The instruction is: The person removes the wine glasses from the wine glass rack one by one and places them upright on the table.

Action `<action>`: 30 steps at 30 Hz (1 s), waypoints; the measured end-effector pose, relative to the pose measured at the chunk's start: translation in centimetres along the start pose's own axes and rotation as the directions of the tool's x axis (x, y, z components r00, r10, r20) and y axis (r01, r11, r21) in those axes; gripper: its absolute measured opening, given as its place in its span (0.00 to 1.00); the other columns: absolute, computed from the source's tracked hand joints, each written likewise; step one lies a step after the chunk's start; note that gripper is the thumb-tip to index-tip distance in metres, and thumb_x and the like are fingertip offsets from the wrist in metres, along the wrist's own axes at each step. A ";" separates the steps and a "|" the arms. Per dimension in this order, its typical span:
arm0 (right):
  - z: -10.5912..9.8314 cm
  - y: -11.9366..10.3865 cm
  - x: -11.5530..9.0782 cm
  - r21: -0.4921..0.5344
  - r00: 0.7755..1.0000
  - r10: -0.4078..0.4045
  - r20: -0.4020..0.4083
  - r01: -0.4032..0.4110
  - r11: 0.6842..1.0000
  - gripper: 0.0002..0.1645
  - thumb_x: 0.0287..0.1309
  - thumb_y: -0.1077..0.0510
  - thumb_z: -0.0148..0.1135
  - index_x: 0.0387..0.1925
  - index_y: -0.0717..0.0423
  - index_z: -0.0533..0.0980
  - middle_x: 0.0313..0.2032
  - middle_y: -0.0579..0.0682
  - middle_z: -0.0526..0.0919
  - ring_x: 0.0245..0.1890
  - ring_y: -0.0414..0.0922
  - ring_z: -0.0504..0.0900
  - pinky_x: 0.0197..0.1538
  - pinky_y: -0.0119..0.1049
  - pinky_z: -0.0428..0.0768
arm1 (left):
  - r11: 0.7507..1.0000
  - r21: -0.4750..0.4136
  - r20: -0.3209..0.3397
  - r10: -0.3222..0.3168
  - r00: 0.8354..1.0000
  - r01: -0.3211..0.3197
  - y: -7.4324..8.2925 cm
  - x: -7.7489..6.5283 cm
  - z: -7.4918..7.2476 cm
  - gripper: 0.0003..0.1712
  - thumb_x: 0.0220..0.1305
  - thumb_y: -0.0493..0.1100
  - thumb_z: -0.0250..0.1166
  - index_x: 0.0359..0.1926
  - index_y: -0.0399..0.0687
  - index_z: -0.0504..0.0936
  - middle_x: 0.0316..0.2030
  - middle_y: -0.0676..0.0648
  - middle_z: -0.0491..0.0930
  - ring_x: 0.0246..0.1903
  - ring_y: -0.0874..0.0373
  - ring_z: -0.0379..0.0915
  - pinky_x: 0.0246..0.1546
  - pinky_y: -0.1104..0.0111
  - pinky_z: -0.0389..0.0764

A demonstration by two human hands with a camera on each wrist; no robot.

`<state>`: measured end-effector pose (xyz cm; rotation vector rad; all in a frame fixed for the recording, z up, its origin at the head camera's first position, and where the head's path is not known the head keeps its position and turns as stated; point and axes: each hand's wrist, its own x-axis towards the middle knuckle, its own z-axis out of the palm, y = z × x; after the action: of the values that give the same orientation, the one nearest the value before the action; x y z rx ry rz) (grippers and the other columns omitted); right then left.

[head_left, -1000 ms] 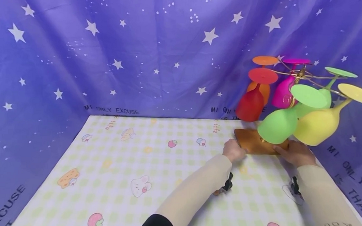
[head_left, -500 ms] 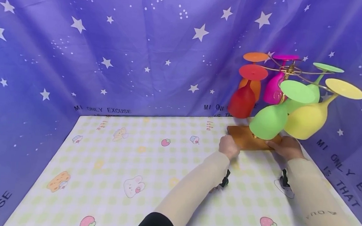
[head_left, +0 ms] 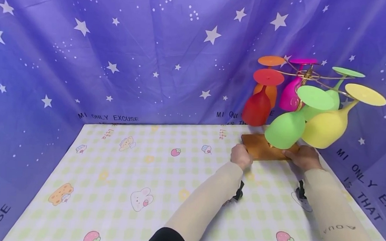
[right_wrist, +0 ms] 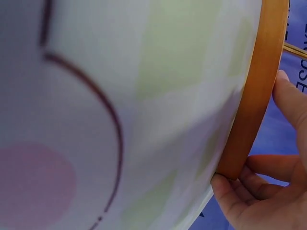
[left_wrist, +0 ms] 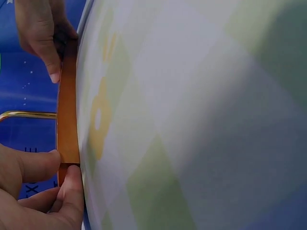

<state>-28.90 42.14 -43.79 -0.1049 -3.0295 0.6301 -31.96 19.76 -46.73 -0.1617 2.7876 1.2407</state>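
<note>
A wine glass rack (head_left: 308, 73) with a gold metal frame rises from a brown wooden base (head_left: 256, 147) at the table's back right. Stemmed goblets hang upside down from its arms: orange, red (head_left: 256, 109), magenta (head_left: 290, 94), yellow (head_left: 327, 129), and two green, the nearer green goblet (head_left: 285, 131) hiding part of the post. My left hand (head_left: 241, 156) grips the base's left end, its thumb on top and fingers at the end face in the left wrist view. At the right end, my right hand (right_wrist: 268, 191) holds the base between thumb and curled fingers.
A checked cloth (head_left: 164, 170) with printed cartoon figures covers the table. Purple star-patterned curtains (head_left: 150, 60) hang close behind it and along both sides. The yellow goblet leans out near the right curtain.
The head view has turned slightly, so everything appears farther left. Both hands keep their grip on the base, and the rack stays at about the same place on the cloth.
</note>
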 end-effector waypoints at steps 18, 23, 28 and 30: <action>0.3 -0.7 -0.7 0.009 0.998 -0.043 -0.044 0.044 0.999 0.41 0.56 0.37 0.61 0.39 0.77 0.72 0.21 0.60 0.78 0.31 0.64 0.78 0.40 0.60 0.72 | 0.997 -0.048 -0.011 0.059 0.998 -0.059 -0.1 -3.3 -3.8 0.07 0.50 0.36 0.68 0.19 0.45 0.80 0.20 0.52 0.74 0.23 0.59 0.68 0.26 0.69 0.74; 0.3 -1.0 -1.0 0.024 1.000 -0.022 -0.017 0.022 0.999 0.42 0.57 0.36 0.60 0.38 0.79 0.72 0.27 0.68 0.79 0.36 0.69 0.77 0.41 0.61 0.73 | 0.996 -0.060 0.009 0.072 0.997 -0.071 -0.5 -3.3 -4.1 0.09 0.50 0.36 0.68 0.17 0.45 0.79 0.17 0.53 0.73 0.22 0.59 0.67 0.24 0.70 0.71; 0.4 -1.5 -1.3 0.084 1.000 0.007 -0.010 -0.006 0.996 0.45 0.55 0.36 0.62 0.42 0.81 0.70 0.32 0.71 0.79 0.38 0.68 0.76 0.40 0.59 0.73 | 0.994 -0.092 0.021 0.068 0.997 -0.066 -1.0 -3.4 -4.5 0.12 0.49 0.34 0.67 0.14 0.45 0.76 0.14 0.52 0.69 0.21 0.57 0.64 0.21 0.69 0.67; 0.4 -1.9 -1.3 0.099 1.000 0.004 -0.018 -0.002 0.995 0.45 0.55 0.36 0.63 0.43 0.81 0.69 0.30 0.69 0.78 0.36 0.66 0.76 0.39 0.57 0.73 | 0.993 -0.101 0.019 0.070 0.997 -0.068 -1.3 -3.3 -4.7 0.13 0.49 0.33 0.67 0.13 0.44 0.75 0.14 0.52 0.68 0.20 0.57 0.63 0.20 0.69 0.66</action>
<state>-27.75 40.13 -43.48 -0.1106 -2.9748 0.7740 -28.72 15.59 -44.12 -0.0575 2.7347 1.3901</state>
